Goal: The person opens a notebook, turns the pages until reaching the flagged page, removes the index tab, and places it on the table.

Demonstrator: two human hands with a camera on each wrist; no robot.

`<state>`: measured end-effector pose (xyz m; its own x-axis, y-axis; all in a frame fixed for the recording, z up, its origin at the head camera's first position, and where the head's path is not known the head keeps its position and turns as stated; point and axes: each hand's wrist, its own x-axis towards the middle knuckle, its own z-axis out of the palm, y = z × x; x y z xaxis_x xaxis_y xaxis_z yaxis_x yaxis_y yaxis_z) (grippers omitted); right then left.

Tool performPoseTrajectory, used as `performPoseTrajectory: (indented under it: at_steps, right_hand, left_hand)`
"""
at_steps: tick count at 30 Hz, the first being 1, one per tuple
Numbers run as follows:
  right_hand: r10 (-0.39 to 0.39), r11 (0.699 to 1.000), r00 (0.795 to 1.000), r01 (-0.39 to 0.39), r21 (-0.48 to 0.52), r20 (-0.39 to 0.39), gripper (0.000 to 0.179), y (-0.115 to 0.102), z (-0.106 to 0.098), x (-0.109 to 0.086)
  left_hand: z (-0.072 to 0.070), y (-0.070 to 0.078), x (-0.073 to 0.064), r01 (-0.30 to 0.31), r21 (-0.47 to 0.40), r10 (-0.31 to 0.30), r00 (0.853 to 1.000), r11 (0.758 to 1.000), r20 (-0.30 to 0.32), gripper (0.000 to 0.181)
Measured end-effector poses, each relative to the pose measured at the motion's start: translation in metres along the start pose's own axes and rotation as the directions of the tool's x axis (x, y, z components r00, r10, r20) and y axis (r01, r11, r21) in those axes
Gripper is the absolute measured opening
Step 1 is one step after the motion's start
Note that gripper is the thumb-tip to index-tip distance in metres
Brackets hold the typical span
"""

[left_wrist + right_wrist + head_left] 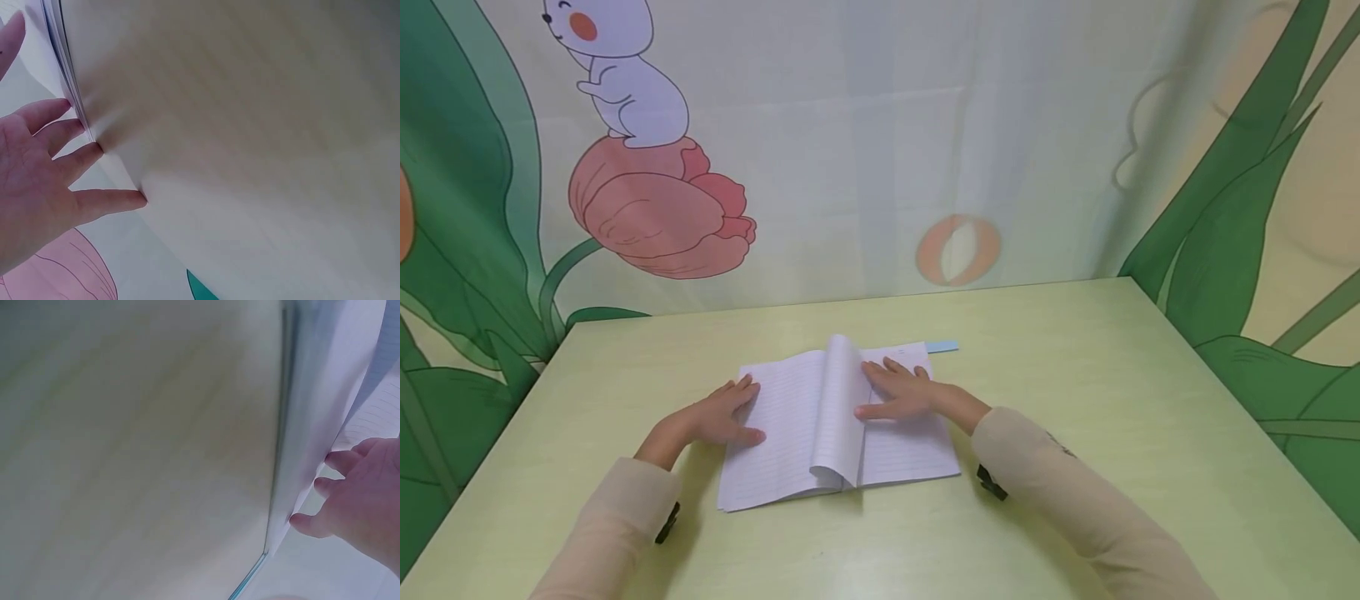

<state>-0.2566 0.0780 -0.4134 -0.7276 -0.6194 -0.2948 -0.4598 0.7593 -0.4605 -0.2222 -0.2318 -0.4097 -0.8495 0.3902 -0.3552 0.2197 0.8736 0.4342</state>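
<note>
A lined notebook (782, 417) lies spread on the table, with one leaf (838, 408) standing up in a curl near the middle. My left hand (722, 414) rests on the left page's outer edge, fingers spread. In the left wrist view, fingertips of that hand (37, 169) touch the notebook's edge (62, 56) and the table beside it. Across the right page lies my right hand (901, 395), its fingers stretched out and their tips at the curled leaf. The right wrist view shows this hand (359, 500) over the page (312, 412).
A light blue strip (943, 346) sticks out from under the notebook's top right corner. The pale table (1075, 358) reaches back to a printed curtain (820, 208) with a cartoon animal, flower and leaves. Dark straps (991, 483) show under the sleeves.
</note>
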Motion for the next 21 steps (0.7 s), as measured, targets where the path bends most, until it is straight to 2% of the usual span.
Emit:
performPoseTrajectory:
  at_steps: [4,11,16,21]
  right_hand:
    - [-0.037,0.999,0.999,0.037,0.02,0.004,0.086,-0.005,0.003,0.003]
    - [-0.1,0.995,0.995,0.1,0.017,0.008,0.079,-0.017,0.008,0.008]
    - [-0.124,0.992,0.992,0.124,0.015,0.02,0.08,-0.024,0.01,0.01]
    - [-0.138,0.99,0.989,0.14,-0.024,0.051,0.081,-0.027,0.012,0.012]
  left_hand:
    - [-0.001,0.001,-0.001,-0.011,-0.016,0.011,1.0,1.0,-0.007,0.078]
    - [-0.003,0.003,-0.003,0.006,-0.037,-0.006,1.0,0.999,-0.012,0.059]
    - [-0.006,0.001,0.001,-0.03,-0.125,0.028,0.999,0.992,-0.016,0.054]
    - [-0.009,-0.004,0.005,-0.061,-0.238,0.045,0.997,0.969,-0.07,0.056]
